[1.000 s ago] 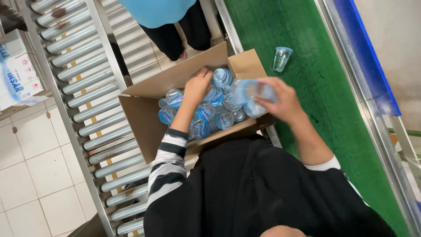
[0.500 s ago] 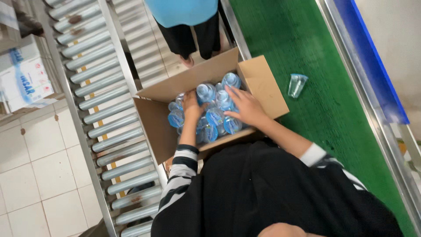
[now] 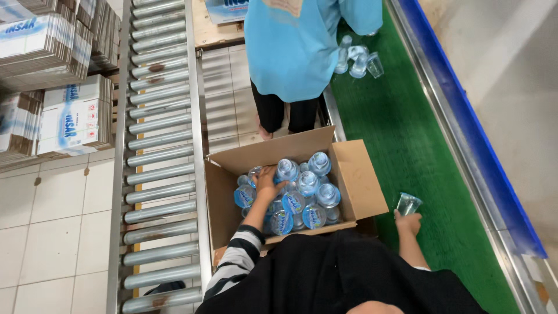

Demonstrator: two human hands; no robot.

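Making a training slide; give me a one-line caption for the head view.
Left hand rests on sealed water cups in a cardboard box; right hand reaches a cup on the green belt.

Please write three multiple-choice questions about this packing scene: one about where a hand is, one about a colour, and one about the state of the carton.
1. Where is the left hand?
A. On the roller conveyor
B. Inside the cardboard box, on the sealed water cups
C. On the floor tiles

2. What colour is the belt under the single cup?
A. Green
B. Red
C. Yellow

3. In what state is the cardboard box?
A. Taped shut
B. Flattened
C. Open, flaps spread, with cups inside

Answers:
1. B: the left hand rests on the cup lids inside the box.
2. A: the surface around the single cup, at which the right hand reaches, is green.
3. C: the flaps stand outward and blue-lidded cups show in the box.
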